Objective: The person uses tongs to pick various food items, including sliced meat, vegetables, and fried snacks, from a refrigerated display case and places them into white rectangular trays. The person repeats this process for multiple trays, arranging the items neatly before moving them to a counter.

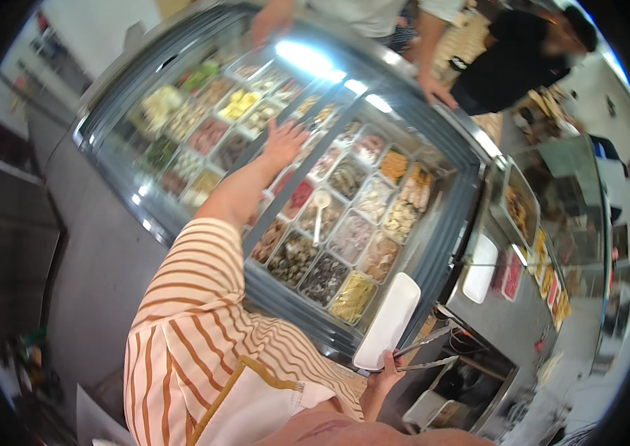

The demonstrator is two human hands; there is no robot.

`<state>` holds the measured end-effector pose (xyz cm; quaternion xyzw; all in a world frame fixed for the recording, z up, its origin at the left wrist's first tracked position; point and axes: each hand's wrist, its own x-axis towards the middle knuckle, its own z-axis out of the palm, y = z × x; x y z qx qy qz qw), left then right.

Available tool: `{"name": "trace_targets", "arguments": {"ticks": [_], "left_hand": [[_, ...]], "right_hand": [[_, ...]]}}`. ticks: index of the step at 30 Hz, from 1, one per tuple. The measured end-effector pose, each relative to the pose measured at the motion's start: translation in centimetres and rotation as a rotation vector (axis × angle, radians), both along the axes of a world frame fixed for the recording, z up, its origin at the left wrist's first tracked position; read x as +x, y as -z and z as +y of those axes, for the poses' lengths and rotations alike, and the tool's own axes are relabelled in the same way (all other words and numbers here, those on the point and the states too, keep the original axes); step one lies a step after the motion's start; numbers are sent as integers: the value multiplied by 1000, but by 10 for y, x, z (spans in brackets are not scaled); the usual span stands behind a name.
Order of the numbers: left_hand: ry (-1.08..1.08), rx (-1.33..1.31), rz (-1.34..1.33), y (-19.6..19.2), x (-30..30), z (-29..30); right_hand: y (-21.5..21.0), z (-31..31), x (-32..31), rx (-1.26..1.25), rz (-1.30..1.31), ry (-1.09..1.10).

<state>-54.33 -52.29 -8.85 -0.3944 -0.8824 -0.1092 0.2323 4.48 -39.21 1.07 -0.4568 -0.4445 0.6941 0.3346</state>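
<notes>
My left arm reaches across a chest display case [131, 201] with a glass top. At its end my left hand [285, 144] has its fingers spread, touching or just over the frame of a sliding glass lid [255, 97]. Low on the right, my right hand [383, 377] is closed on a pair of metal tongs [428, 343] and the end of a long white tray [391, 321]. The tray looks bare and slants over the case's near right corner. Under the opening between them, a white ladle [320, 215] rests on one tub of food.
Rows of tubs fill the case, among them shredded yellow food [353, 297] and orange pieces [393, 165]. One person's hand [437, 93] rests on the far rim; someone in black [515, 63] stands behind. At right, a metal counter [471, 316] holds another white tray [480, 269].
</notes>
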Motion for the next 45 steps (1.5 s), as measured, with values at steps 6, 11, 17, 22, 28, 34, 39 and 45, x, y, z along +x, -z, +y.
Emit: {"name": "trace_targets", "arguments": {"ticks": [6,11,17,22,28,34,39,45], "left_hand": [[175,688,-673,-46,136,24],[461,1023,-2331,-113,302,-24],[40,1655,-2227,-95,316,-73],[-244,1899,-1865,-90,269,-215],[-366,2061,-1375,-101,168,-383],[-500,1948,-1213,-100,56,-516],[-563,1876,-1312,-102,-5,-568],[-570,1893,-1348,-94,-60,-584]], "right_hand": [[-11,-10,-52,-4,-94,-133],[-21,-2,-89,136,-154,-424],[-1,-11,-157,242,-177,-824],[1,3,-260,358,-246,-1078],[-12,-84,-497,1054,-178,-1258],[-13,-319,-718,1270,-361,-1345],[37,-391,-892,1726,-128,-1188],[61,-420,-963,1877,-16,-1331]]}}
